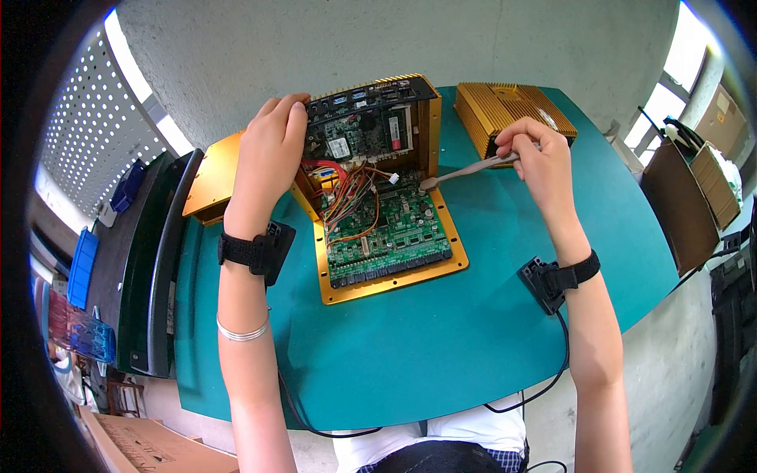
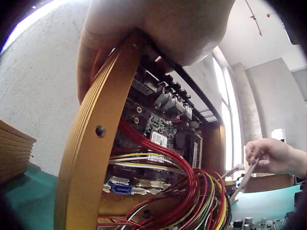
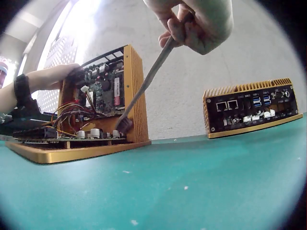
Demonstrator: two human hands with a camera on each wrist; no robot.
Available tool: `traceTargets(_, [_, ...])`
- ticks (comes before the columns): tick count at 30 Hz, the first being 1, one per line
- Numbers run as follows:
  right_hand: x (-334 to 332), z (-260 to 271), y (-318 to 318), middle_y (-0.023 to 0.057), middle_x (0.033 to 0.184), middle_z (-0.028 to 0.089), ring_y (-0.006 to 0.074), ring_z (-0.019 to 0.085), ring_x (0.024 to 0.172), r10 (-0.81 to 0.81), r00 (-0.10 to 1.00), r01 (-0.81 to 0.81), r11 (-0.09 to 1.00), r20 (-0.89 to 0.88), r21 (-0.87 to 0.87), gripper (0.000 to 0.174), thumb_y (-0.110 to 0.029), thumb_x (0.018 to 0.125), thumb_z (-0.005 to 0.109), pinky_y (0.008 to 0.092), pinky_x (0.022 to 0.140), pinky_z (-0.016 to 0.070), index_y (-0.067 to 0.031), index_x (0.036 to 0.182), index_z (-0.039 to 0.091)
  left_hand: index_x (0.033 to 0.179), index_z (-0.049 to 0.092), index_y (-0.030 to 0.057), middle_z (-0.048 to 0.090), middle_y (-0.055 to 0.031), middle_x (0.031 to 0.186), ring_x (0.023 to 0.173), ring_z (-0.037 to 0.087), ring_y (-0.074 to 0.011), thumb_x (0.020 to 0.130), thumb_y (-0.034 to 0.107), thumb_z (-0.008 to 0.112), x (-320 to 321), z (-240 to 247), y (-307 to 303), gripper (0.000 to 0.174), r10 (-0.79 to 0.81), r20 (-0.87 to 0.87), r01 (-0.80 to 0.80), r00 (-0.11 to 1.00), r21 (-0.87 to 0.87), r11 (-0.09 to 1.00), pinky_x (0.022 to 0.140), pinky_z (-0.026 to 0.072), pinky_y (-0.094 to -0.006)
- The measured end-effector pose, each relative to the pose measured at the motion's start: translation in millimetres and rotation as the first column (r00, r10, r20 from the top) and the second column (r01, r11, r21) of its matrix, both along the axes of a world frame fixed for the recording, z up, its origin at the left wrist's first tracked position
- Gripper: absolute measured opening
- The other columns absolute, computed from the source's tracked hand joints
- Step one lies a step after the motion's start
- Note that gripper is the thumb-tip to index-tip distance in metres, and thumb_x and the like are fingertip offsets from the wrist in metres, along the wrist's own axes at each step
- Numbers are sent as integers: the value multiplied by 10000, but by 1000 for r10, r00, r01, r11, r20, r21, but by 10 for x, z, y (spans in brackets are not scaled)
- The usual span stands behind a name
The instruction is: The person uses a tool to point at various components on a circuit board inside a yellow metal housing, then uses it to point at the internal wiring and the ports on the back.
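A gold finned computer case point(image 1: 433, 134) stands opened on the table, its upper half upright on a flat base plate point(image 1: 325, 290). My left hand point(image 1: 272, 146) grips the upright half at its top left corner, fingers over the far side. Inside sits a dark board with a memory module point(image 1: 395, 132). A bundle of coloured wires point(image 2: 192, 187) runs down to the green circuit board point(image 1: 394, 229) on the base. Between thumb and fingers my right hand point(image 1: 544, 162) pinches a long, thin-handled brush point(image 3: 154, 72). Its dark bristles point(image 3: 124, 125) are at the green board's back right corner, beside the upright wall.
Another gold finned case point(image 1: 505, 110) stands at the back right of the green table point(image 1: 520, 213). A gold box point(image 1: 214, 177) lies left of the opened case. Beyond the table's left edge is a dark bench with a blue bin point(image 1: 82, 268). A cardboard box point(image 1: 694, 197) stands at right.
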State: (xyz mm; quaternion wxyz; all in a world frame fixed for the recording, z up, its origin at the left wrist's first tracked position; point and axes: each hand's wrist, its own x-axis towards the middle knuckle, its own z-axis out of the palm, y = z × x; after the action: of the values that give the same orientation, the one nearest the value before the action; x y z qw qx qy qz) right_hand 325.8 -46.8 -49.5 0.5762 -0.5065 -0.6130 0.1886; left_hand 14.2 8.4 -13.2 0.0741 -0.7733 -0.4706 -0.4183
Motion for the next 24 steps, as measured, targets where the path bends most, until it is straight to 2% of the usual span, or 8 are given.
traceTargets(4, [-7, 4, -13, 62, 717, 672, 102, 620, 627, 26, 999, -26, 1000, -21, 16, 218, -34, 875, 480, 245, 599, 499, -10, 796, 682, 1111, 641, -6, 628, -214, 1045, 979, 608, -374, 972, 228, 385, 1, 3, 1, 374, 8, -1, -8, 1000, -13, 1000, 876, 469, -411])
traceTargets(6, [-26, 14, -18, 63, 704, 661, 79, 559, 550, 48, 995, -56, 995, -89, -83, 205, -27, 876, 477, 229, 524, 461, -6, 837, 677, 1112, 642, -5, 628, -215, 1043, 977, 609, -373, 972, 229, 386, -3, -6, 9, 374, 6, 3, -6, 1000, -7, 1000, 875, 470, -410])
traceTargets(9, [-40, -25, 8, 72, 723, 662, 65, 521, 513, 108, 990, -117, 989, -90, -95, 194, -19, 875, 477, 220, 481, 429, 0, 878, 669, 1115, 642, -3, 628, -214, 1040, 970, 611, -373, 970, 230, 389, -4, 0, 4, 373, 0, 9, 0, 1000, -6, 1000, 870, 470, -407])
traceTargets(15, [-16, -50, 36, 82, 791, 666, 67, 524, 523, 186, 981, -191, 974, -55, -119, 199, -2, 873, 469, 223, 489, 433, 5, 897, 667, 1119, 640, -4, 630, -211, 1035, 955, 615, -374, 969, 230, 391, -2, -1, -2, 372, -7, 10, 7, 1000, -4, 1000, 861, 474, -404])
traceTargets(24, [0, -51, 36, 71, 740, 641, 65, 494, 501, 122, 986, -128, 990, -116, -50, 243, -14, 878, 421, 207, 463, 398, 5, 868, 664, 1108, 642, 0, 631, -209, 1045, 970, 610, -378, 968, 229, 391, -2, -2, 9, 368, -2, 13, 2, 1000, -4, 1000, 868, 473, -411])
